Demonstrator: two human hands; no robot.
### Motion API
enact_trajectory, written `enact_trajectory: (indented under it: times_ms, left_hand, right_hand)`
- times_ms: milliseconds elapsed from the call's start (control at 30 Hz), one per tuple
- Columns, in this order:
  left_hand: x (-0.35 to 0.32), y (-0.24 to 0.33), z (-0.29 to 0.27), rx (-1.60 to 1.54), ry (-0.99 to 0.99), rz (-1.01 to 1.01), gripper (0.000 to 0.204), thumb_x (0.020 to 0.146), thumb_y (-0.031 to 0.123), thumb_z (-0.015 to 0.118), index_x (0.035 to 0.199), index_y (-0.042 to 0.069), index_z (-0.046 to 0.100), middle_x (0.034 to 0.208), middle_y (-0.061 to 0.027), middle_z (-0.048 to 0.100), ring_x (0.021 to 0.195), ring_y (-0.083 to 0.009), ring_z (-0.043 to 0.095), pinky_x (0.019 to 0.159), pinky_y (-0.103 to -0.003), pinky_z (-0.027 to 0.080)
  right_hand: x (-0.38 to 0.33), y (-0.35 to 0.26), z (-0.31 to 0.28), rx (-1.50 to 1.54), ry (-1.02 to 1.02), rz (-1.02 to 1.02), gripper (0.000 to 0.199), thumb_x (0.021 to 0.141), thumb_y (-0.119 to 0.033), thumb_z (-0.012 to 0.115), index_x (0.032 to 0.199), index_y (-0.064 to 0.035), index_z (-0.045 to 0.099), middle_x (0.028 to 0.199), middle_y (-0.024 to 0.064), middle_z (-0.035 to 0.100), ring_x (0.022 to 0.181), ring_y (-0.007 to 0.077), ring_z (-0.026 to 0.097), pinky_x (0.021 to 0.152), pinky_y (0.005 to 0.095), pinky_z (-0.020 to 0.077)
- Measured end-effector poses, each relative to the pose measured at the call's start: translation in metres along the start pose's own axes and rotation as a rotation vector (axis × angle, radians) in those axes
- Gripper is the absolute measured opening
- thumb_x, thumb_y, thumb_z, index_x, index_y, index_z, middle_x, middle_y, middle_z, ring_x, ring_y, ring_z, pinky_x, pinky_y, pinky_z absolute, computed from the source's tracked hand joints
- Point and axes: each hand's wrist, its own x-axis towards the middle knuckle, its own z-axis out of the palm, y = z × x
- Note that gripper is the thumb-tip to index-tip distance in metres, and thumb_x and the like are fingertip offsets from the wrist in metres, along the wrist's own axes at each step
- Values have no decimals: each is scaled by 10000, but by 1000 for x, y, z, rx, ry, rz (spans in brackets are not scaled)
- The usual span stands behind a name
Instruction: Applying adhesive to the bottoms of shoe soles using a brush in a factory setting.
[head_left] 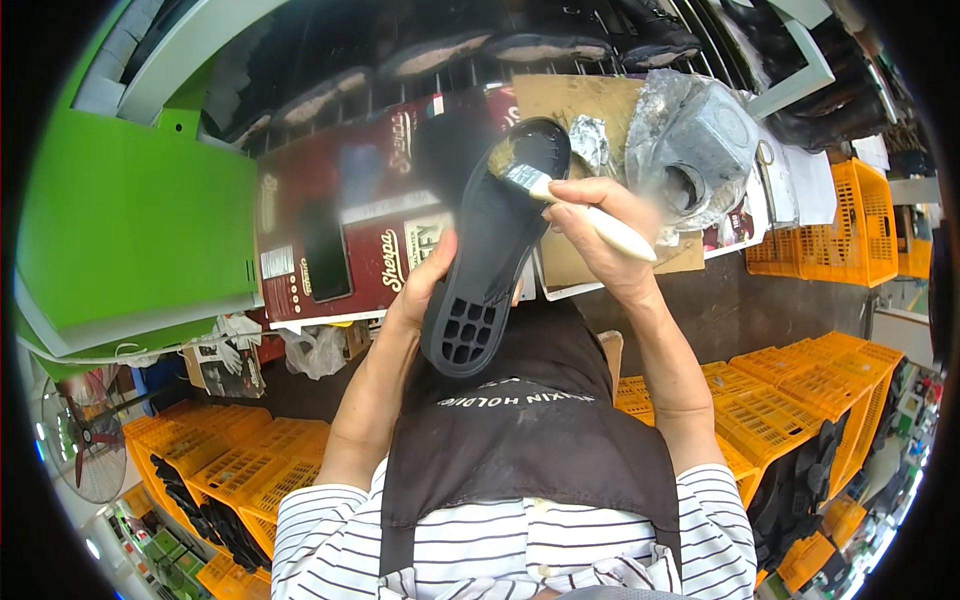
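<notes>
My left hand (pixel 428 285) grips a black shoe sole (pixel 490 240) by its left edge, holding it slantwise above my apron. The sole's lower end has a grid of hollow cells, and a raised rim runs round its upper end. Between thumb and fingers of my right hand (pixel 610 225) is a flat brush (pixel 625 238) with a pale handle. Its bristles touch the inner face of the sole near the top. A grey container with a round opening (pixel 705 140), wrapped in clear plastic, stands to the right of the brush.
Dark red printed cardboard (pixel 370 260) covers the bench, with a brown cardboard sheet (pixel 560 95) at its right. Black shoes (pixel 430 70) line a rack behind. A green panel (pixel 150 220) rises at the left. Orange crates (pixel 790 390) stand on both sides of me, a fan (pixel 85 440) far left.
</notes>
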Motion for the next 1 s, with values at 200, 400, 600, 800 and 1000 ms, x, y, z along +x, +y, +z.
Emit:
enact_trajectory:
  times_ms: [200, 400, 600, 800, 1000]
  left_hand:
    - [2, 4, -6, -78, -19, 0, 656, 994, 550, 251, 1265, 1, 487, 912, -151, 632, 759, -195, 621, 649, -294, 510]
    - [4, 10, -13, -288, 41, -52, 651, 972, 569, 341, 1266, 9, 496, 1020, -145, 633, 865, -217, 642, 747, -316, 539]
    - [19, 12, -24, -336, 131, 21, 627, 984, 528, 343, 1271, -10, 490, 1096, -165, 618, 911, -252, 643, 780, -360, 552]
    - [25, 14, -26, -279, 105, 95, 635, 994, 516, 305, 1194, -45, 526, 894, -217, 642, 756, -268, 654, 684, -362, 556]
    - [28, 14, -29, -202, 176, 78, 647, 983, 536, 318, 1155, -42, 550, 857, -204, 641, 709, -251, 650, 636, -342, 551]
  right_hand:
    - [-2, -12, 7, -74, -157, -79, 202, 797, -51, 740, 961, 43, 670, 878, 136, 700, 757, 169, 686, 658, 255, 528]
    - [-11, -21, 17, 66, -239, 11, 199, 794, -46, 736, 960, 36, 664, 837, 129, 697, 730, 168, 689, 634, 257, 527]
    - [-16, -25, 26, 9, -268, -89, 202, 772, -51, 753, 942, 17, 668, 815, 122, 695, 710, 180, 689, 613, 258, 521]
    - [-20, -30, 30, 4, -298, -126, 208, 766, -47, 757, 945, 15, 671, 817, 121, 696, 696, 172, 684, 603, 255, 515]
    - [-22, -34, 31, 29, -300, -166, 213, 752, -28, 762, 940, 21, 673, 813, 131, 696, 674, 176, 676, 588, 255, 506]
